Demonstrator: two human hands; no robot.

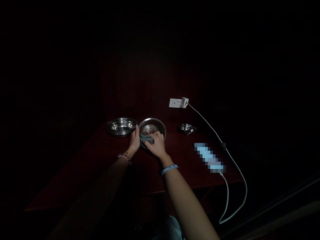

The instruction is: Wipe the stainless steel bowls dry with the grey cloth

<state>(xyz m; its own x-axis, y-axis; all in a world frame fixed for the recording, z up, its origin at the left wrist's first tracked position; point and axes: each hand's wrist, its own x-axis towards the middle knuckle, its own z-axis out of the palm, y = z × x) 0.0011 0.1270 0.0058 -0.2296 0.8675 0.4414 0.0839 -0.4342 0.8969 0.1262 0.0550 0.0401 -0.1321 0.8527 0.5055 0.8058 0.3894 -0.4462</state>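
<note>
A shiny metal bowl (pixel 153 120) is tilted toward me over the dark red table. My left hand (pixel 135 140) grips its left side, the thumb up along the rim. In my right hand (pixel 157 144) is a bunched grey-green cloth (pixel 146 138), pressed against the near inner side of the bowl. The fingers of my right hand are closed round the cloth and hide part of the bowl's inside. Just left of the held bowl sits a stack of similar metal bowls (pixel 122 133).
A small metal bowl (pixel 187 129) stands at the right on the table (pixel 120 173). Nearer lies a pixelated, glowing phone-shaped thing (pixel 209 158). Its white cable (pixel 232 156) loops past the table's right edge to a charger (pixel 184 102) in a white wall socket (pixel 175 103). The surroundings are very dark.
</note>
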